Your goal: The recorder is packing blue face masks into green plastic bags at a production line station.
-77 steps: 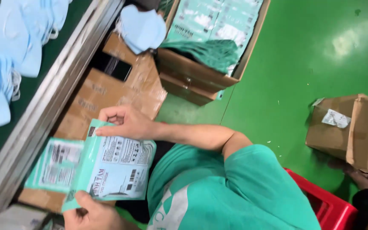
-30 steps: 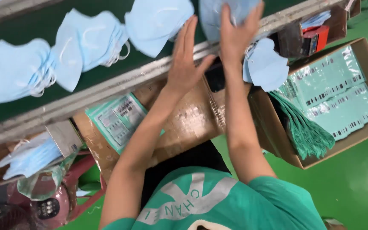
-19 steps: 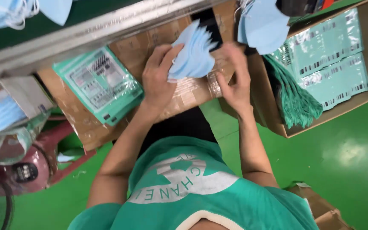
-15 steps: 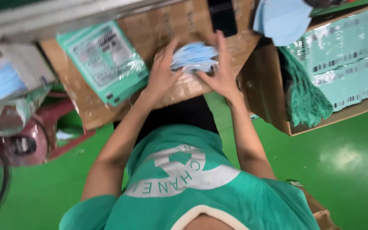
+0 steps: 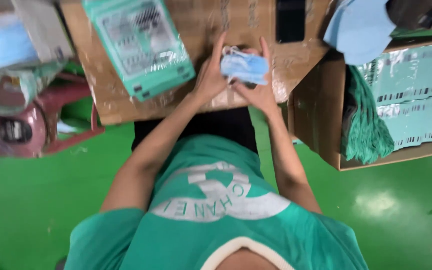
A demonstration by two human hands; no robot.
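A green-and-clear plastic package (image 5: 140,44), flat and rectangular with a pale label panel and dark barcode stripes showing through the film, lies tilted on the cardboard sheet (image 5: 211,30) just to the left of the left hand. Beyond the hands, at the far edge of the cardboard, sits a dark flat rectangle (image 5: 290,20), likely a phone. To the right of the right hand stands an open cardboard box (image 5: 326,125) holding pale green flat packs (image 5: 411,95) with rows of black barcode marks, stacked side by side, and a bunch of darker green bags (image 5: 363,125) drooping over the box's inner edge. Above that box, right of the hands, rests a loose heap of blue face masks (image 5: 358,27). Far left of the left hand are a grey carton (image 5: 41,30), some crumpled clear film (image 5: 16,85) and a red stool (image 5: 71,115) over the green floor (image 5: 406,210).

A small stack of blue face masks (image 5: 244,67) with white ear loops sits between the two hands, over the near edge of the cardboard. The left hand (image 5: 210,75) presses against the stack's left end, fingers pointing away from the body; the right hand (image 5: 262,80) presses its right end, thumb under and fingers up along the side. Both hands are closed in on the stack from opposite ends, squeezing it between them, palms facing each other.
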